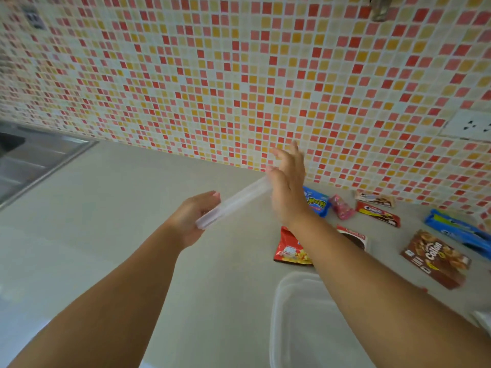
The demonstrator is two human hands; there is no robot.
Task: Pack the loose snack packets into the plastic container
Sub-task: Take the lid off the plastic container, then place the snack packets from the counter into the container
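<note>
Both hands hold a clear plastic lid [235, 201] edge-on above the counter. My left hand [192, 216] grips its near end and my right hand [288, 185] presses against its far end, fingers spread and blurred. The clear plastic container [295, 322] stands open on the counter under my right forearm. Loose snack packets lie to the right: a red packet [288, 248], a blue packet [317, 203], a pink packet [341, 207], a red bar [378, 213], a brown Collon box [435, 258] and a blue biscuit pack [459, 229].
A steel sink [34, 160] is set into the grey counter [119, 208] at the left. A mosaic tile wall [239, 75] runs behind, with a white socket [470, 124] at the right. A dark brown packet [354, 237] and a pale bar [374, 199] also lie among the snacks.
</note>
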